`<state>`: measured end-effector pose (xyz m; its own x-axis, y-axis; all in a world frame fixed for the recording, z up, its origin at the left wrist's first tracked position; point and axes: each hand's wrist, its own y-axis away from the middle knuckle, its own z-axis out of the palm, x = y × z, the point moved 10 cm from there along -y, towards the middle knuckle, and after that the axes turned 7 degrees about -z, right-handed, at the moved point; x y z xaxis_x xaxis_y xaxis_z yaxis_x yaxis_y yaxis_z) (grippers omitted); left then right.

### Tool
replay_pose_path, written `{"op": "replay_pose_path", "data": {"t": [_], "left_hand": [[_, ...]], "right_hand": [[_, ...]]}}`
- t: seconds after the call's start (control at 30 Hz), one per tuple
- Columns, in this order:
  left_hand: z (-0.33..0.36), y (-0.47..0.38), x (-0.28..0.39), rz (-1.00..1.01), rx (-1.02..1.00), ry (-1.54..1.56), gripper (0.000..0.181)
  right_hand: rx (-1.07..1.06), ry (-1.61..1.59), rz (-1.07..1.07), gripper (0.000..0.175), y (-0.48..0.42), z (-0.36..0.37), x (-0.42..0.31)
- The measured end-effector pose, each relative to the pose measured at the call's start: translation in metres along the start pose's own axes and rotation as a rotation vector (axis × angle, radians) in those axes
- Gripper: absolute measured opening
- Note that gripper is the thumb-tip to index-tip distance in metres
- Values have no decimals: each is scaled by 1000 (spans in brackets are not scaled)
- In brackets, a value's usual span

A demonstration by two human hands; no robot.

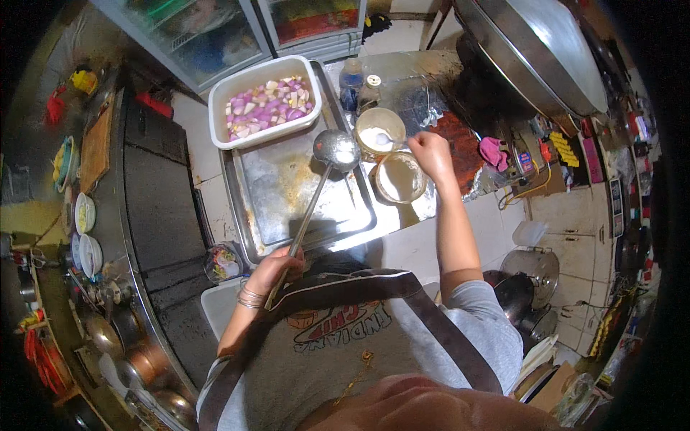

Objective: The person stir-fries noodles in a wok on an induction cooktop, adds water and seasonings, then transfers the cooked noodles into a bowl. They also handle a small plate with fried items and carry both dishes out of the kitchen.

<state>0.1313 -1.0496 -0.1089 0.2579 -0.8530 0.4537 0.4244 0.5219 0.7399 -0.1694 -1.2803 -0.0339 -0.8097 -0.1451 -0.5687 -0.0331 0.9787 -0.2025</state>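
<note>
My left hand [277, 270] grips the handle of a metal ladle [335, 151], whose bowl sits over the right side of a metal tray [285, 199]. Small wet-looking specks show in the bowl. Fingers closed, my right hand [433, 154] holds a spoon [384, 139] that dips into a round tub of white powder or grains [377, 128]. Just nearer to me stands a second round tub [400, 179] with pale contents. Chopped purple onions [269, 106] fill much of a white rectangular plastic container [216, 119] at the tray's far end.
Two bottles, one dark [351, 89] and one white-capped [370, 92], stand beyond the tubs. A large metal wok or lid [544, 54] rises at far right. The glass-door fridge [199, 43] is behind the tray. Leftward, a counter carries white bowls [90, 254] and a cutting board [97, 145].
</note>
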Motion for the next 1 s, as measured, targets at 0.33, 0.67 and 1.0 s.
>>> {"op": "replay_pose_path", "data": {"t": [0.33, 0.67, 1.0], "left_hand": [[-47, 92, -65, 256, 131, -22, 12], [-43, 224, -220, 622, 612, 505, 13], [7, 409, -440, 1499, 948, 1020, 10]], "right_hand": [[-269, -140, 34, 24, 25, 14, 100], [-487, 125, -802, 25, 6, 130, -141], [-1808, -523, -1402, 10, 537, 203, -444]]}}
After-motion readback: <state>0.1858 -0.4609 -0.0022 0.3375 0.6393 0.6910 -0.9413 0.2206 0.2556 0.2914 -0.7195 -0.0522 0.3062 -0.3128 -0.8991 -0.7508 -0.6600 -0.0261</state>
